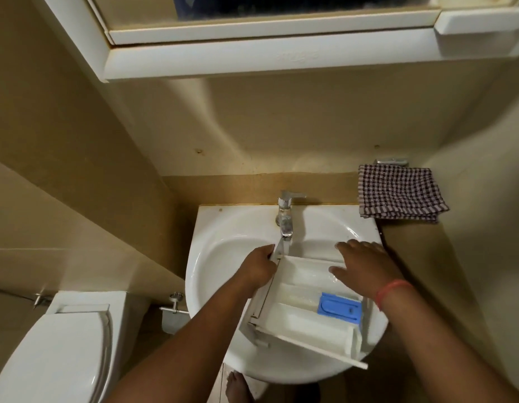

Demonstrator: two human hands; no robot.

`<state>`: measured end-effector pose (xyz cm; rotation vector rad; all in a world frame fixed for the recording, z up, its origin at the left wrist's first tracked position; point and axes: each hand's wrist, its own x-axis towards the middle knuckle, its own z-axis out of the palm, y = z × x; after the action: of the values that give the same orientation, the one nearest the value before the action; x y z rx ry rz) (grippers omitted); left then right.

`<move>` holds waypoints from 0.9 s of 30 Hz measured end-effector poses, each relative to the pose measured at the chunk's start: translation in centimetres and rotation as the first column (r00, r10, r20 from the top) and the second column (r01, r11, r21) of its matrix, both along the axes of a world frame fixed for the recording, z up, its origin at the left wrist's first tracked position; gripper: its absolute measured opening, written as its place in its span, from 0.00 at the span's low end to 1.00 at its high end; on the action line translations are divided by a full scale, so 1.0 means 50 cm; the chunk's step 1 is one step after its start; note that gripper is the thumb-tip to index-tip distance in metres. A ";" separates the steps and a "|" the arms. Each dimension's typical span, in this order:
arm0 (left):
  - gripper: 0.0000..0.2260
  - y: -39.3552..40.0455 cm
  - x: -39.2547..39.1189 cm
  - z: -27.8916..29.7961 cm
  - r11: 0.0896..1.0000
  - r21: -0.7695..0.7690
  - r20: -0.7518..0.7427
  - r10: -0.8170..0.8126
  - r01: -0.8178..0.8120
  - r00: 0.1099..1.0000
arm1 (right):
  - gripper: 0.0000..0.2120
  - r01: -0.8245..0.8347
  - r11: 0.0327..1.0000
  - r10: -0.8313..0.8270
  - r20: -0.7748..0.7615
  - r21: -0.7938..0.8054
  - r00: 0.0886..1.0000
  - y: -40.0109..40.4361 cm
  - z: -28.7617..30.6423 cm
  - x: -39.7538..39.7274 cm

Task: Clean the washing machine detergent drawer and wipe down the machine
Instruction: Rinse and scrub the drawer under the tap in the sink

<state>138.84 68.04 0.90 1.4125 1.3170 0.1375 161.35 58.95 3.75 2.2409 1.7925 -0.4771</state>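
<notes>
The white detergent drawer [299,315] lies tilted in the white sink [220,257], its blue siphon cap [340,307] at the right. Water runs from the chrome tap [285,219] onto the drawer's far left corner. My left hand [259,267] grips the drawer's left wall near that corner. My right hand [361,264] lies flat, fingers spread, over the drawer's far right part, touching its inside. A red thread band circles my right wrist.
A checked cloth [400,191] hangs at the wall to the right of the sink. A toilet [63,344] with closed lid stands at lower left. A white cabinet [267,39] juts out overhead. My bare foot [237,388] shows below the sink.
</notes>
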 end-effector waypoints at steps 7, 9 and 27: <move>0.18 0.030 0.004 0.004 0.988 0.027 -0.048 -0.151 0.152 0.987 | 0.21 0.055 0.935 -0.138 -0.216 -0.350 0.967 -0.018 0.009 0.003; 0.17 0.035 0.013 0.003 0.964 0.049 -0.099 -0.256 0.261 0.962 | 0.22 0.103 0.918 -0.216 -0.267 -0.383 0.939 -0.036 0.011 -0.002; 0.14 0.093 -0.001 -0.002 0.815 0.286 -0.341 -0.406 0.505 0.848 | 0.16 0.482 0.872 -0.477 -0.349 -0.079 0.806 -0.204 -0.028 -0.130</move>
<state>138.79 72.71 0.77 2.0986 1.1541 -0.1486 154.83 48.73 2.35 2.7631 1.3307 -1.0338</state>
